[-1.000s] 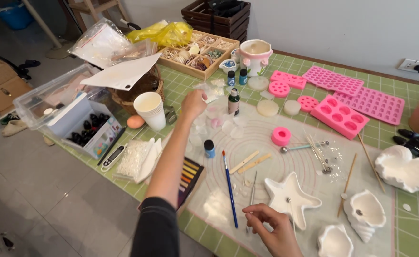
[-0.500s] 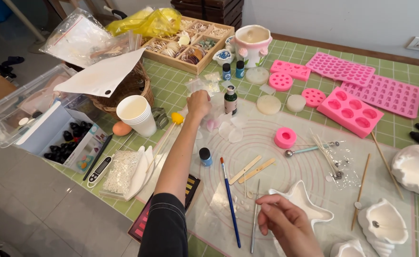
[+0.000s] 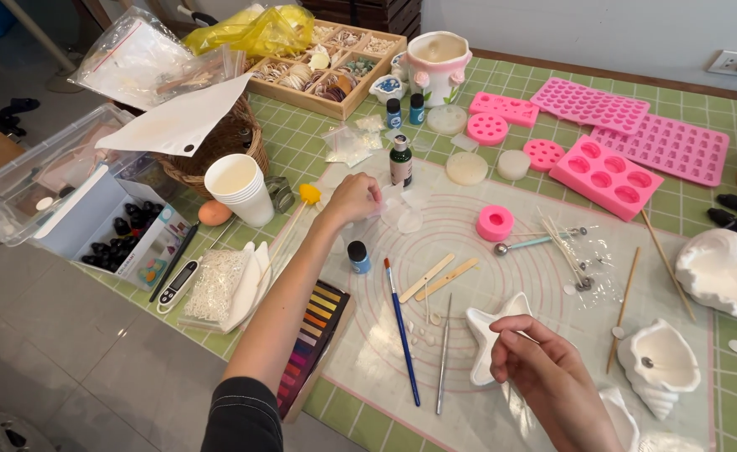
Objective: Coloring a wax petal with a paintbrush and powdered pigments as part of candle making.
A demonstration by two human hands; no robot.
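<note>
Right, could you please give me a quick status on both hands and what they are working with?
Left hand on clear plastic pieces beside green bottle. Right hand pinched over star mould; contents too small to tell. Brush lies between.

We are looking steeply down from head height at the table [image 3: 720, 96]. We are standing close against its near edge, facing its far edge.

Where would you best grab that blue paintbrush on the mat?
Probably mid-handle, pinching the blue paintbrush from above. It lies flat and nearly lengthwise, orange bristle tip pointing away; the thin metal tool lies close on its right, so coming straight down avoids it.
</note>
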